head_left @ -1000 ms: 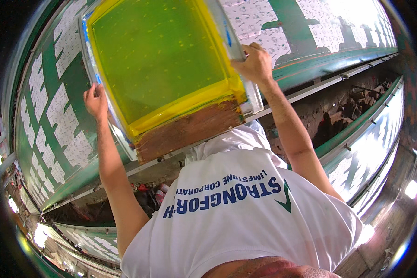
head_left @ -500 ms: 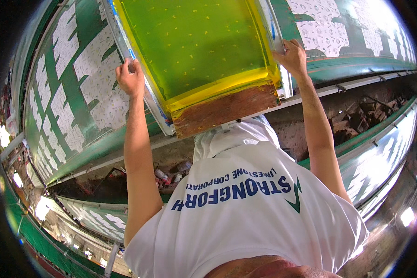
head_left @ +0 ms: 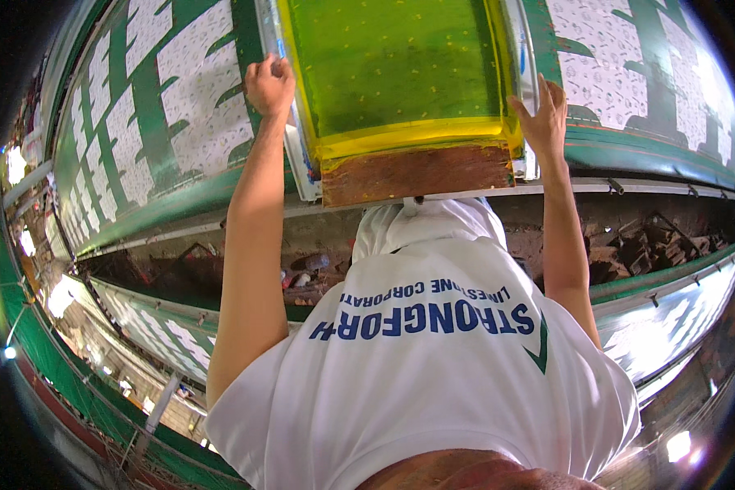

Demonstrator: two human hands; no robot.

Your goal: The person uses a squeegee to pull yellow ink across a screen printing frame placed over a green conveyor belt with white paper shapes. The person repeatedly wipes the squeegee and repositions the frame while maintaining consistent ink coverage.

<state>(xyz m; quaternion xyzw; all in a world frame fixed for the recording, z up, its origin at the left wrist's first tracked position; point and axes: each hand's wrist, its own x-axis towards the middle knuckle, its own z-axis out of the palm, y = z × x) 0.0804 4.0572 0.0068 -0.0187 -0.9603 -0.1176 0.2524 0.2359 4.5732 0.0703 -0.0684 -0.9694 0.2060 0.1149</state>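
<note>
Left grip (head_left: 270,86) curled onto the 9 o'clock edge of the rectangular yellow-green metal-framed screen (head_left: 400,73), at 12 over the green tabletop (head_left: 621,153); right grip (head_left: 545,121) splayed at 3, clamping unclear. Two-sided hold probably for balance.

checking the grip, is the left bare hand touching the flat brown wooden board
Apart: head view shows the silver-grey frame side between the left hand and wooden board.

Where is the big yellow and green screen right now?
In the head view, the screen is at the top middle, over the green table, between the left hand and the right hand.
</note>
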